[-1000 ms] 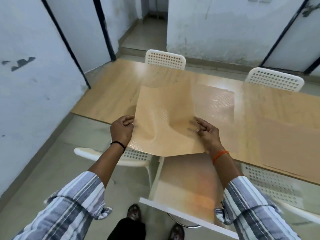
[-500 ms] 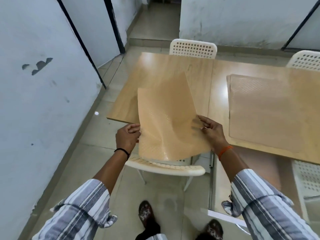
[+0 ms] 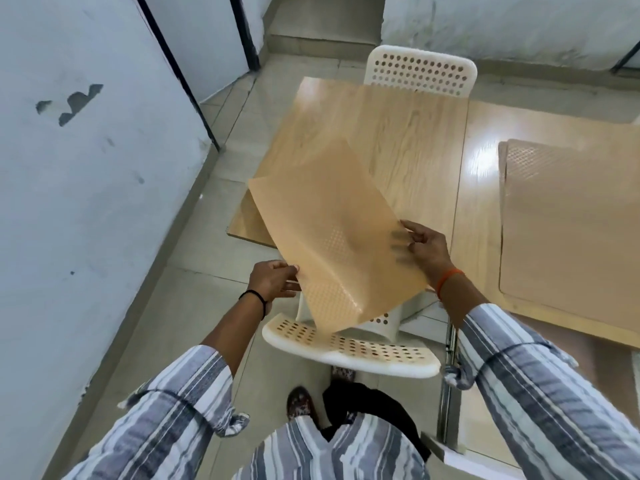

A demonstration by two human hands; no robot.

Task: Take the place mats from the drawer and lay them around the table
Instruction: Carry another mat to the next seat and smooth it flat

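Over the chair, your left hand and right hand pinch a floppy mat; laid carelessly, it may buckle or overhang the table.

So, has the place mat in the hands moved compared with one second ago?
Yes. The held place mat went left along the table, away from the laid mat, and now hangs over the table's left end.

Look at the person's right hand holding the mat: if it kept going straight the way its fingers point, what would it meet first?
The right hand points left across the held mat, which its fingers already touch. Beyond that, probably the left hand, though depth is unclear.
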